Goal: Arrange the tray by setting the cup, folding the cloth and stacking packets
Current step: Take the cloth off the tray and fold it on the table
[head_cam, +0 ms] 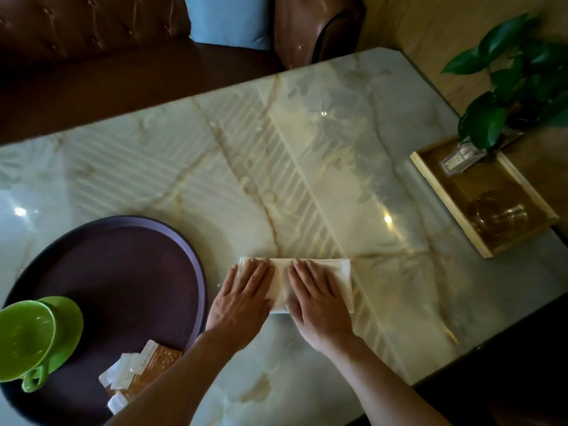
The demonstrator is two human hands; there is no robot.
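A white cloth point(338, 273) lies folded into a long strip on the marble table, right of the round dark purple tray point(129, 272). My left hand point(242, 298) presses flat on the strip's left part, fingers spread. My right hand point(316, 302) lies flat beside it on the middle of the cloth. On the tray's left side a green cup point(26, 336) sits on a green saucer point(69, 321). Several orange and white packets point(135, 370) lie at the tray's near edge, partly hidden by my left forearm.
A wooden tray point(445, 198) at the table's right edge holds a clear glass point(498, 215) and a toothpick holder point(458, 159). A green leafy plant point(516, 81) overhangs it. A brown leather sofa point(92, 32) with a blue cushion point(230, 20) stands behind the table.
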